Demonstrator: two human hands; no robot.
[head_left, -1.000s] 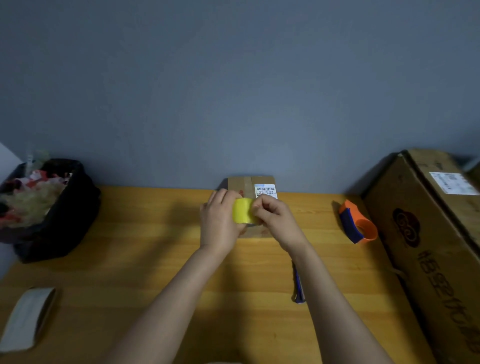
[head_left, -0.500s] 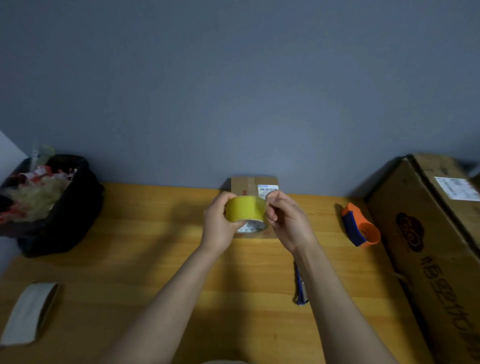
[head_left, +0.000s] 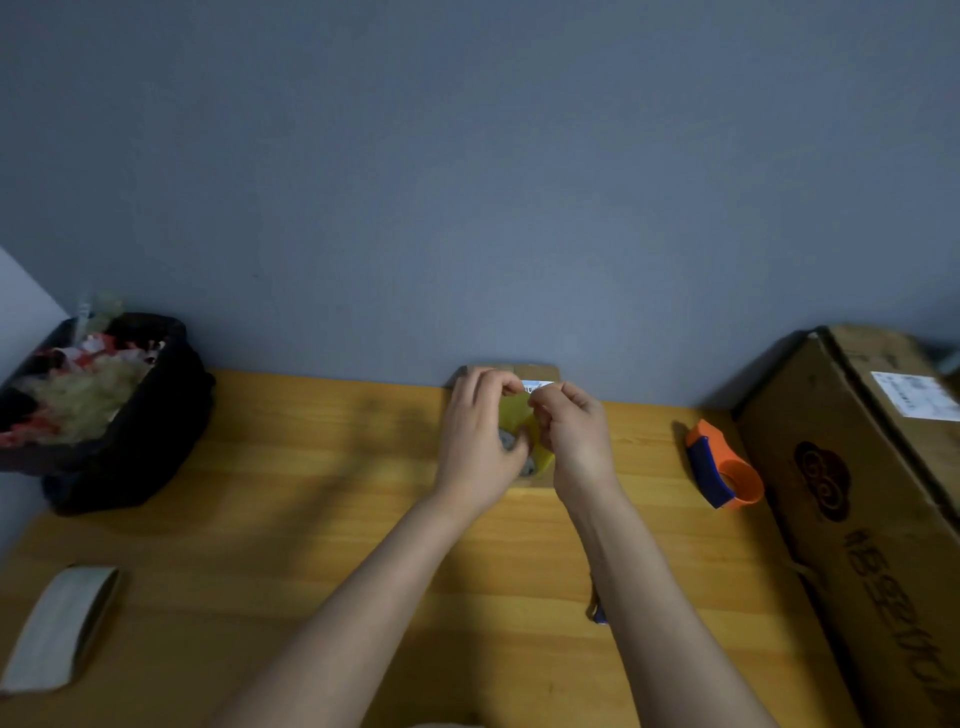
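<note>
A yellow tape roll (head_left: 517, 415) is held between both hands above the wooden table (head_left: 291, 509), in front of a small cardboard parcel (head_left: 537, 375) with a white label that stands against the wall. My left hand (head_left: 475, 441) grips the roll from the left, thumb at its grey core. My right hand (head_left: 574, 434) pinches the roll's upper edge with thumb and fingertips. Most of the roll and the parcel is hidden behind the hands.
A black bin bag (head_left: 104, 415) full of scraps stands at the back left. A whitish tape roll (head_left: 57, 629) lies front left. An orange and blue tape dispenser (head_left: 722, 467) and a large cardboard box (head_left: 872, 509) are on the right. A blue tool (head_left: 597, 613) peeks from under my right forearm.
The roll has turned in my hands and dropped slightly; my right fingers have closed in on its upper edge. The camera has tilted a little.
</note>
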